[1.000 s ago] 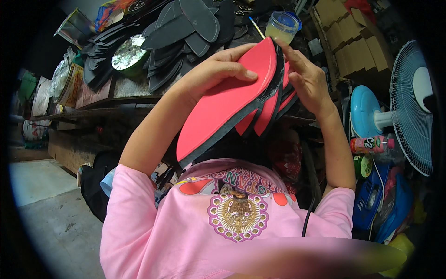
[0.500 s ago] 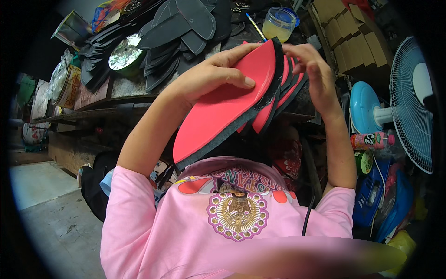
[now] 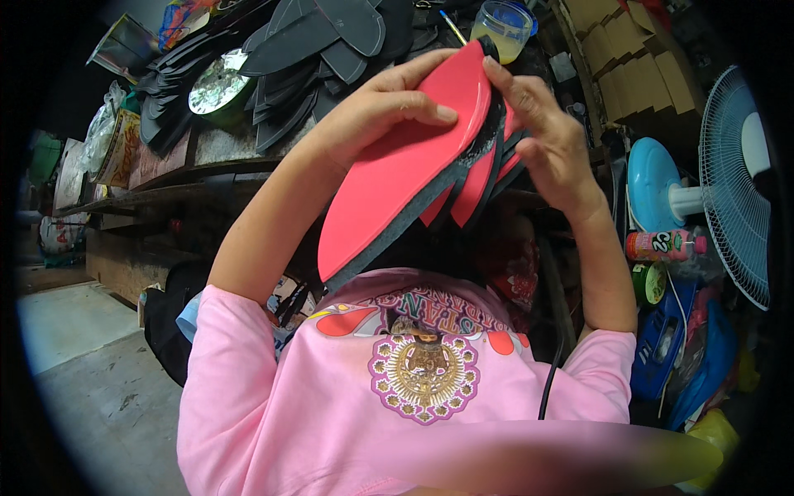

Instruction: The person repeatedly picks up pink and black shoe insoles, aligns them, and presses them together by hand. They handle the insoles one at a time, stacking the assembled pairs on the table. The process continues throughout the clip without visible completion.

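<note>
A glossy red, sole-shaped piece (image 3: pixel 389 186) with a dark, fuzzy layer along its edge is held up before my chest. My left hand (image 3: pixel 401 107) grips it from the left, thumb flat on the red face and the other fingers mostly hidden behind. At the upper end, my right hand (image 3: pixel 542 124) has its fingertips on the piece's right edge, against the dark layer. Behind it fan out several similar red pieces (image 3: pixel 475 190) with dark edges; what supports them is hidden.
Beyond my hands, a cluttered workbench carries black sole-shaped cutouts (image 3: pixel 302 50), a round tin (image 3: pixel 219 87) and a plastic jar (image 3: pixel 502 29) of yellowish stuff. To the right are a fan (image 3: pixel 732 186), cardboard boxes (image 3: pixel 637 74) and a pink-labelled bottle (image 3: pixel 662 245).
The front red piece has shifted upward and a little right with my left hand. My right hand's fingers, raised beside the stack before, now touch the piece's upper edge.
</note>
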Action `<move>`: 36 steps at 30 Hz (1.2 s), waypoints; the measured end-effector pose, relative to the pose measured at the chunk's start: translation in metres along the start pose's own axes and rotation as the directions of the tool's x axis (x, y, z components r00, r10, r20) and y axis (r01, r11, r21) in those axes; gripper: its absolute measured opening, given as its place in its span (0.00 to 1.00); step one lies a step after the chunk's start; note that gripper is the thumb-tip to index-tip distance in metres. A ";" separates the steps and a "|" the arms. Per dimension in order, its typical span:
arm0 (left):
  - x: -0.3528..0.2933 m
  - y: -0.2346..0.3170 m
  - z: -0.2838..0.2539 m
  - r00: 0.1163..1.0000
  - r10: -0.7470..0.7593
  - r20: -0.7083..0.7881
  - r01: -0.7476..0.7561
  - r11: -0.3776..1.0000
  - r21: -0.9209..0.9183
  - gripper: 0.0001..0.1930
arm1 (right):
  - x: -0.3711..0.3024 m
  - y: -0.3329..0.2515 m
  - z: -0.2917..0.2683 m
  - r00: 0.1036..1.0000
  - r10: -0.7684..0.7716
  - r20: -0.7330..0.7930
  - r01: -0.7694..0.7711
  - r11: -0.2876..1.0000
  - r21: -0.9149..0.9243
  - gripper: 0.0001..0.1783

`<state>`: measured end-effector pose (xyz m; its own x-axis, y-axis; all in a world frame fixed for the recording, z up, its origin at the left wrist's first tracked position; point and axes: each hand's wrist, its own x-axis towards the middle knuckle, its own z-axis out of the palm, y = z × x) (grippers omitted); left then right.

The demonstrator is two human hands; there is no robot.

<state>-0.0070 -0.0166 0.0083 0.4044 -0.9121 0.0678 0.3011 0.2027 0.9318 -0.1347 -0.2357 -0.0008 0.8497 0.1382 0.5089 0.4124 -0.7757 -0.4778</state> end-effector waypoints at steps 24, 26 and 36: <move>0.019 -0.026 -0.012 0.921 0.307 -0.239 -0.112 0.798 0.592 0.34 | -0.005 0.000 -0.012 0.992 -0.060 -0.112 0.074 0.989 0.126 0.29; 0.019 -0.031 -0.014 0.897 0.282 -0.341 0.273 0.254 0.928 0.39 | 0.011 0.011 -0.021 0.984 -0.083 -0.157 0.077 0.996 -0.047 0.25; 0.020 -0.045 -0.025 0.881 0.471 -0.032 0.133 -0.184 0.974 0.23 | 0.119 0.126 -0.050 0.965 0.247 0.092 -0.126 0.739 -0.662 0.21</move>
<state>0.0089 -0.0352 -0.0407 0.5257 -0.6971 0.4875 -0.8425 -0.5058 0.1854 0.0024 -0.3473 0.0355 0.9517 -0.0017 0.3070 -0.0201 -0.9982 0.0570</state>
